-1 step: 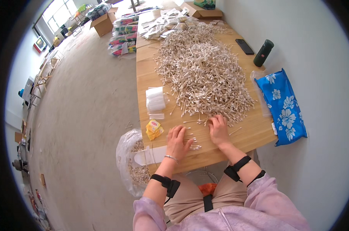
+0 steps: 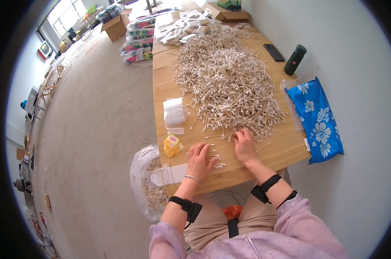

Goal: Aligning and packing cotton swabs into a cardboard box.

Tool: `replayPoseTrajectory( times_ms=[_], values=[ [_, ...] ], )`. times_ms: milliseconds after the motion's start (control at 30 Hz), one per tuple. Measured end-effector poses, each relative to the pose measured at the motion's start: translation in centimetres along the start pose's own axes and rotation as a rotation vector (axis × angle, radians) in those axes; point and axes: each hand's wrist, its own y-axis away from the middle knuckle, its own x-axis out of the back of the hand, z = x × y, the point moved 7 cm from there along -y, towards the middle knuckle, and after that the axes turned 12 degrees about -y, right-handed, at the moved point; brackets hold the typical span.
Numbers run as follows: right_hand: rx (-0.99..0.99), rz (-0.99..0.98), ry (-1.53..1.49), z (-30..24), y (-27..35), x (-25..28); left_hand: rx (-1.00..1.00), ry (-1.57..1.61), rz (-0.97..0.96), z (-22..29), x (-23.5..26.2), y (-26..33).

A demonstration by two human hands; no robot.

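Head view: left hand (image 2: 199, 160) and right hand (image 2: 245, 146), fingers spread flat and released, press loose wooden-stemmed cotton swabs (image 2: 215, 158) on the light wooden table (image 2: 165, 82) just below the large swab pile (image 2: 227, 84).

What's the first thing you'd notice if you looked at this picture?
The huge heap of cotton swabs covering the middle of the long wooden table. Next, the bright blue flowered bag at the table's right edge. At the near edge, the left hand and right hand rest flat on loose swabs.
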Motion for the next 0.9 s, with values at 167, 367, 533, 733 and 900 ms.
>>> replayPoseTrajectory(
  times_ms=[167, 367, 533, 733, 900],
  values=[
    [0.023, -0.08, 0.019, -0.1, 0.1, -1.7, -0.048, -0.018, -0.028, 0.8, 0.0, 1.6],
    [0.116, -0.25, -0.106, -3.1, 1.9, -4.6, -0.05, 0.012, 0.005, 1.0, 0.4, 2.7],
    [0.104, -0.311, -0.071, -4.0, 2.3, -4.9, 0.134, 0.12, 0.185, -0.9, 0.8, 2.5],
    [0.056, -0.263, -0.134, -3.6, 1.8, -4.9, 0.124, 0.029, 0.191, -0.7, 1.0, 0.4],
    [-0.051, -0.066, -0.052, -0.4, -0.2, -1.5, 0.139, -0.041, -0.016, -1.1, -0.2, -1.8]
  ],
)
